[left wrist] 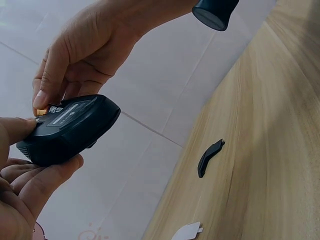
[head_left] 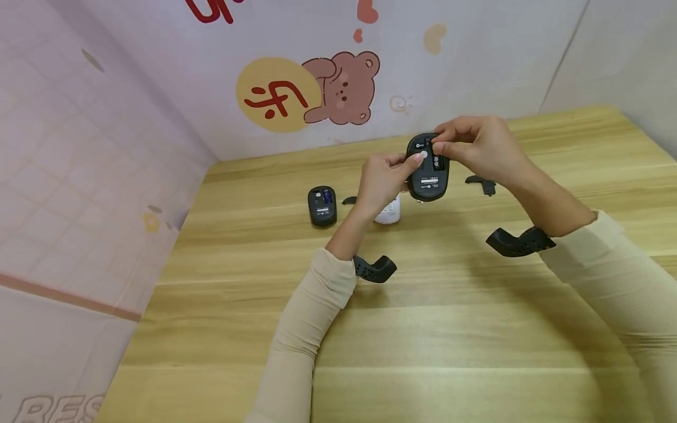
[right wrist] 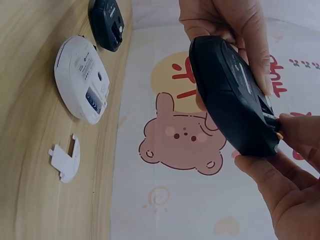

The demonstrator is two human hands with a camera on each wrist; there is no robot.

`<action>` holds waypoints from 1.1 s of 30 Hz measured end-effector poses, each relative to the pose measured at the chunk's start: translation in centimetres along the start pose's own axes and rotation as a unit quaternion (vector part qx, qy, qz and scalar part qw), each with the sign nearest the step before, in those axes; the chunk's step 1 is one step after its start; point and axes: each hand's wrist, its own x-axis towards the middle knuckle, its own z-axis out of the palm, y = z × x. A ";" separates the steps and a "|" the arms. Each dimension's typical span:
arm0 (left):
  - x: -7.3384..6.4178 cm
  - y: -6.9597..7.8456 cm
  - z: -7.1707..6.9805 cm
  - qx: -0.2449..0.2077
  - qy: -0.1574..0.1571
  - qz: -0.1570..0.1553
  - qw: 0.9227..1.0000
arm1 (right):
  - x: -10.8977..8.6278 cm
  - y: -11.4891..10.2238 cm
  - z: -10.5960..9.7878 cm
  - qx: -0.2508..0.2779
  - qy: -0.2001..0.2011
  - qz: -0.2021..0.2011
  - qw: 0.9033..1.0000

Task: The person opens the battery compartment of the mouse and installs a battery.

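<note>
A black computer mouse (head_left: 429, 183) is held up above the table, underside turned toward the head camera and battery slot uncovered. My left hand (head_left: 382, 181) grips it by the left side, thumb on the underside and fingers beneath. With thumb and fingertips, my right hand (head_left: 480, 145) pinches a battery (left wrist: 44, 110) at the slot. The battery's orange end shows in the left wrist view; how deep it sits, I cannot tell. A black battery cover (head_left: 483, 184) lies on the table below the right hand.
On the wooden table (head_left: 254, 305) lie a second black mouse (head_left: 322, 214) with a blue battery, a white mouse (right wrist: 80, 75) partly behind my left hand in the head view, and a white cover (right wrist: 65, 162). Another dark cover (head_left: 349, 200) lies between them. A printed wall (head_left: 449, 76) stands behind.
</note>
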 end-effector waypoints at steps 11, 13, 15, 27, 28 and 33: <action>-0.2 -0.3 0.1 0.031 -0.004 0.025 0.999 | -0.4 0.0 0.3 -0.016 0.012 0.016 1.000; -0.2 -0.2 0.0 0.034 -0.004 0.027 0.999 | -0.3 -0.1 0.4 -0.018 0.014 0.017 1.000; -0.2 -0.2 -0.1 0.033 -0.004 0.027 0.999 | -0.2 -0.3 0.4 -0.020 0.015 0.020 0.999; -0.2 -0.3 -0.5 0.000 -0.012 0.025 1.000 | 0.1 -0.6 1.0 -0.027 0.027 0.029 0.999; -0.2 -0.3 -0.5 -0.001 -0.013 0.026 1.000 | 0.1 -0.5 1.0 -0.027 0.027 0.028 0.999; 0.0 -0.6 -0.2 -0.007 -0.014 0.034 0.999 | 0.2 -0.5 1.1 -0.040 0.034 0.024 0.998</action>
